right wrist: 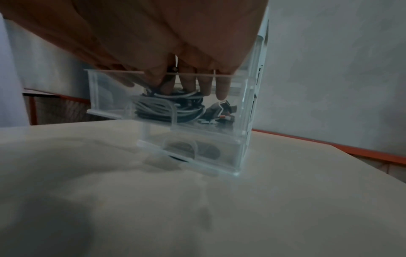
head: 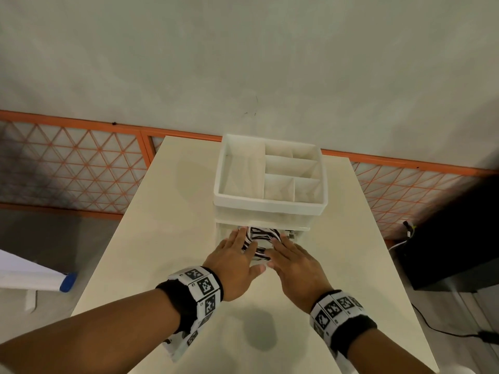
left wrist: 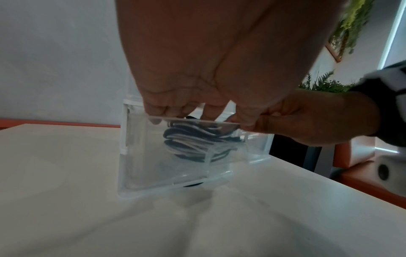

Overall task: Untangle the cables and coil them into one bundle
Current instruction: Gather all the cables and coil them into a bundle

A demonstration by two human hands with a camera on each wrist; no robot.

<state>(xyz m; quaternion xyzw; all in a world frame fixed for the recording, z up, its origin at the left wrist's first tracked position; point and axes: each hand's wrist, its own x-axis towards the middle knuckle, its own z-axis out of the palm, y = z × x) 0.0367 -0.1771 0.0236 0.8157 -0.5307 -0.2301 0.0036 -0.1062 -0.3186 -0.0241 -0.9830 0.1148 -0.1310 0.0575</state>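
Observation:
A coiled bundle of black and white cables [head: 260, 240] [left wrist: 191, 144] [right wrist: 167, 107] lies in the pulled-out upper clear drawer [left wrist: 164, 165] [right wrist: 110, 97] of a small organizer. Loose connectors [right wrist: 222, 109] lie beside the coil on its right. My left hand [head: 237, 252] [left wrist: 197, 60] reaches over the drawer's front wall, its fingers straight and resting on the coil's left side. My right hand [head: 289, 257] [right wrist: 175, 34] reaches in from the right, its fingertips [right wrist: 222, 93] pointing down onto the coil. Neither hand visibly grips the bundle.
The organizer's white compartment tray [head: 270, 205] sits on top, at the far middle of the white table [head: 167, 211]. A shut lower drawer [right wrist: 208, 156] holds something dark and round. An orange mesh fence [head: 81, 163] runs behind; a black box [head: 453, 238] stands on the floor at the right.

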